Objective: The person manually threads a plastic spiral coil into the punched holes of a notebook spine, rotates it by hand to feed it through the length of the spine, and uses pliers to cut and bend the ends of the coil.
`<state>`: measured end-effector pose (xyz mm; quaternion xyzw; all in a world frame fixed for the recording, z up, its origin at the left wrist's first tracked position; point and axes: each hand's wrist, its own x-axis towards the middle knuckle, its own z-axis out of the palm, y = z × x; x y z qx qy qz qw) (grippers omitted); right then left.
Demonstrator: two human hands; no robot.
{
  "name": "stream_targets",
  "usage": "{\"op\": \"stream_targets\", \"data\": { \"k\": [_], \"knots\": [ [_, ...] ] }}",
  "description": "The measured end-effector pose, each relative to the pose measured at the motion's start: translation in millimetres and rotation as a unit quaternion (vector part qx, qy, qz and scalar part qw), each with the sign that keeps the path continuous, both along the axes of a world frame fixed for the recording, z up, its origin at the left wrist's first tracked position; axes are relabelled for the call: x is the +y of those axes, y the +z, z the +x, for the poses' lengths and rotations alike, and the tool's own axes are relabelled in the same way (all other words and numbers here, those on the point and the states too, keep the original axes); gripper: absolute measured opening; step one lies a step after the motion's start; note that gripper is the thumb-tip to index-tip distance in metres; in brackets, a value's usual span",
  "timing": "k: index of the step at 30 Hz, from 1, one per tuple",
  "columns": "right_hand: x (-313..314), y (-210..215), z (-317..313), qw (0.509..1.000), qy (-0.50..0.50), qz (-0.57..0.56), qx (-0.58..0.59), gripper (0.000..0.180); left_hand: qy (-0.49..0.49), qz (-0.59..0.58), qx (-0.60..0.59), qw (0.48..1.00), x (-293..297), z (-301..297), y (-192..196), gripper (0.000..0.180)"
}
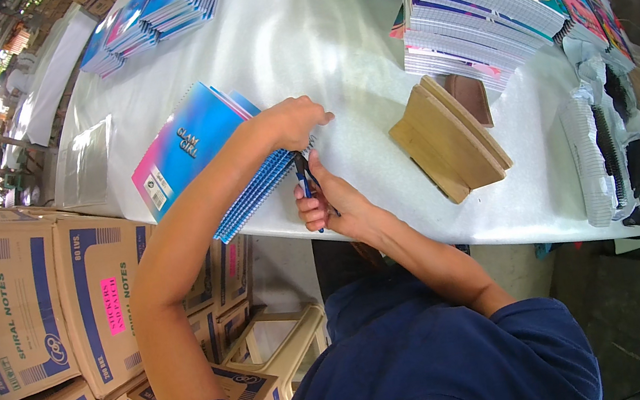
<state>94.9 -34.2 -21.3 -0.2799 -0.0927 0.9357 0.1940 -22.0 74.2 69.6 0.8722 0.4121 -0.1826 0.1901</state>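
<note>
A stack of blue-and-pink spiral notebooks (199,139) lies fanned at the table's near left edge, blue wire coils (257,193) along one side. My left arm reaches across the stack. Beyond its right corner, my left hand (294,123) is closed with its fingers curled; whatever they hold is hidden. Just nearer to me, my right hand (341,201) grips blue-and-black handled pliers (302,176). Their head points up toward the coil ends beneath my left hand, and the jaw tips are hidden there.
Wooden blocks (445,148) and a small brown block (469,99) sit to the right on the white table (340,56). More blue notebooks (164,12) stand far left, colourful notebook stacks (474,11) far right. Wrapped black coils (608,132) lie at the right edge; cartons (13,304) fill the lower left.
</note>
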Motion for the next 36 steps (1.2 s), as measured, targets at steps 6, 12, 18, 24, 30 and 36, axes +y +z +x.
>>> {"op": "stream_targets", "data": {
  "k": [6,12,18,24,30,36],
  "knots": [
    [-7.7,33.3,-4.0,0.993,-0.048,-0.046,-0.095,0.074,-0.004,0.010,0.000,1.000,-2.0,-2.3,-4.3,0.071],
    [10.7,-76.3,-3.3,0.871,0.066,-0.094,0.478,0.079,-0.019,0.022,0.010,1.000,-4.6,4.0,-4.1,0.071],
    [-6.8,10.9,7.6,0.996,0.006,-0.053,-0.075,0.078,-0.049,0.061,0.026,0.997,-6.3,0.5,-25.8,0.060],
    [1.3,8.8,1.0,0.996,0.002,-0.087,-0.002,0.075,-0.055,0.100,-0.008,0.993,-8.8,-4.7,-32.2,0.041],
    [-6.4,15.6,24.0,0.997,0.030,-0.008,-0.068,0.065,0.002,0.110,-0.003,0.994,-30.4,9.9,-25.1,0.050],
    [-15.5,35.1,87.4,0.735,-0.005,0.471,-0.488,0.053,0.110,0.158,-0.132,0.972,-52.1,25.5,-37.2,0.068]
  ]
}}
